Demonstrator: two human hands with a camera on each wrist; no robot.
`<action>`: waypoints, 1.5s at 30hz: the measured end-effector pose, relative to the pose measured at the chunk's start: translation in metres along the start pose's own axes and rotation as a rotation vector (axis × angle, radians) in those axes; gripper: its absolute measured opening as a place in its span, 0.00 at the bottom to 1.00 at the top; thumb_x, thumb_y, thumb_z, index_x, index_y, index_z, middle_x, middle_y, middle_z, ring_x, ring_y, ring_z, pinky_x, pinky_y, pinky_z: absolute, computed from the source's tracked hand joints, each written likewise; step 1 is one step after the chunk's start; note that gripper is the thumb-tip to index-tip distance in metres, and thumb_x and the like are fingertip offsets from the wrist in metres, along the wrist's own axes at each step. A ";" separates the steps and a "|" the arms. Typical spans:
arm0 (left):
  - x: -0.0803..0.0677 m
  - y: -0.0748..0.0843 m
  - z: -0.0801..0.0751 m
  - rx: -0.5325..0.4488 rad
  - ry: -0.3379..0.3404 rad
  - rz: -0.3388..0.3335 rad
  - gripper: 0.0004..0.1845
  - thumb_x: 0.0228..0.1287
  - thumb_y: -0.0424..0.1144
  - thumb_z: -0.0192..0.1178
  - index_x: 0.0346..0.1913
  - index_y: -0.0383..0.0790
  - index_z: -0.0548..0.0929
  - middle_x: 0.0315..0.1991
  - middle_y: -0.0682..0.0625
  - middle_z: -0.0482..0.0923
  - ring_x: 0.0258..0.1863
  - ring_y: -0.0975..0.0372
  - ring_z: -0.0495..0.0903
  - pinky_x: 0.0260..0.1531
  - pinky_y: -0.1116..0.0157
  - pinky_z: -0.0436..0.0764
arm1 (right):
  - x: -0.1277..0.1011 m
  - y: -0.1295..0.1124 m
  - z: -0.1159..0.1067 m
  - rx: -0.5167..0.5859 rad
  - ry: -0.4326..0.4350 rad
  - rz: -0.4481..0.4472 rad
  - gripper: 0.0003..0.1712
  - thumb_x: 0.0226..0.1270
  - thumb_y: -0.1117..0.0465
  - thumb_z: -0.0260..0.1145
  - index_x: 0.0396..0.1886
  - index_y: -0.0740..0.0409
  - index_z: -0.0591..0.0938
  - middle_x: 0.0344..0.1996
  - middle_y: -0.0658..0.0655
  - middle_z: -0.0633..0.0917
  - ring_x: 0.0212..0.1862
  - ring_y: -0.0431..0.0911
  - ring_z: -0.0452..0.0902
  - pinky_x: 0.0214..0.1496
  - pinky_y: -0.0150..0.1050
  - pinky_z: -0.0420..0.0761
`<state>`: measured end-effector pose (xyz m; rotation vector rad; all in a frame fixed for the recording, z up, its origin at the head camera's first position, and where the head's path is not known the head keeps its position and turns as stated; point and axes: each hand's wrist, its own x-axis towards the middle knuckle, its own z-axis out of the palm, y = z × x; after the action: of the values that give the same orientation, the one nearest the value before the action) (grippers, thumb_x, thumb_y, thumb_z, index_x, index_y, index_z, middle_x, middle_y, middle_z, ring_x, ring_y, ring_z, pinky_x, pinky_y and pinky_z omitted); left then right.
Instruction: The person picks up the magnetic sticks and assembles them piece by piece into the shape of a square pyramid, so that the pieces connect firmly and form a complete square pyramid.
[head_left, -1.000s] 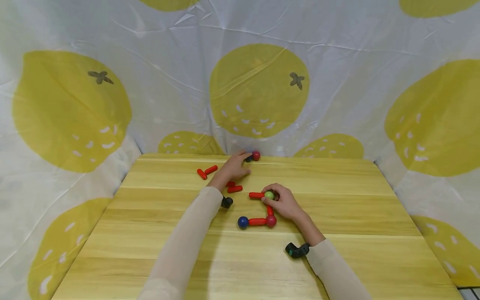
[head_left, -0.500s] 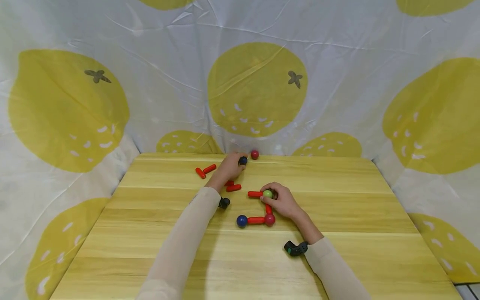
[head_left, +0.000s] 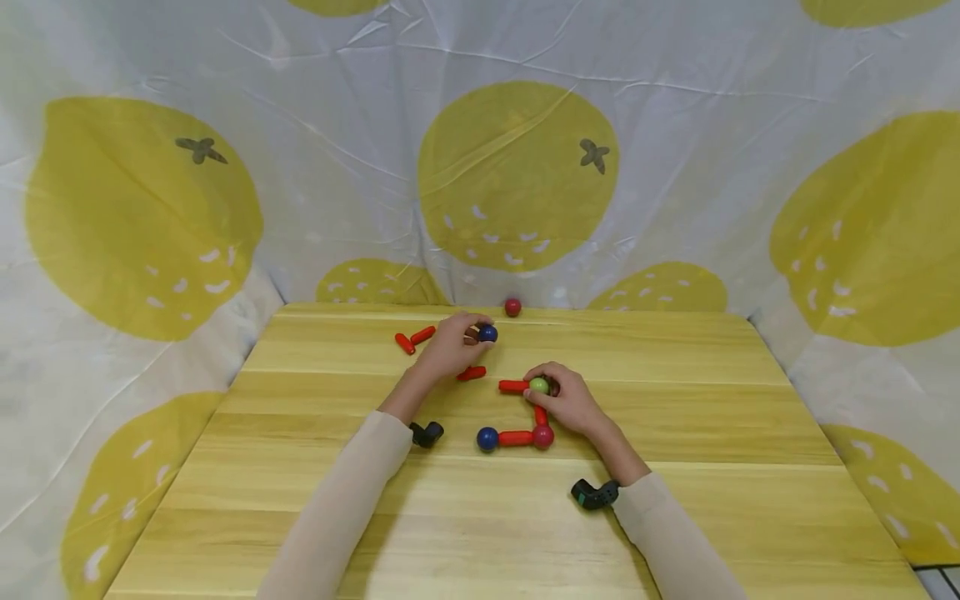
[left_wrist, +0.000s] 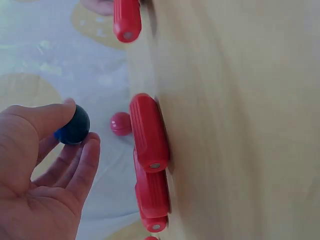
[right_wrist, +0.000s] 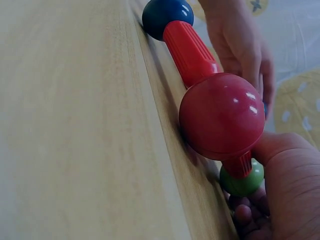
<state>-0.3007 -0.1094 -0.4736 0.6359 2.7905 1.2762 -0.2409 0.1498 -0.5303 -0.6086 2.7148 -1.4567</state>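
No words, labels, brands or numbers are showing anywhere in these views. The backdrop cloth (head_left: pixel 675 167) is carrying only printed yellow fruit shapes, and the balls, the red sticks and the bench (head_left: pixel 750 500) are all showing plain, unmarked surfaces.

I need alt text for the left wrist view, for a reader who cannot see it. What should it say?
The left hand pinches a dark blue ball between thumb and fingertips, just off a wooden table. Red rods lie on the table beside it, and a small red ball rests farther back near a white and yellow cloth.
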 end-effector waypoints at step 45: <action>-0.072 -0.011 0.002 -0.012 -0.002 -0.054 0.22 0.58 0.42 0.78 0.56 0.44 0.87 0.48 0.53 0.87 0.40 0.62 0.84 0.44 0.64 0.87 | 0.006 0.000 0.007 -0.123 -0.042 -0.090 0.13 0.70 0.53 0.70 0.52 0.47 0.89 0.50 0.51 0.88 0.50 0.47 0.76 0.54 0.44 0.76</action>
<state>-0.2380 -0.1406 -0.4942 0.5571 2.7761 1.2801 -0.2451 0.1420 -0.5334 -0.7665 2.7943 -1.2849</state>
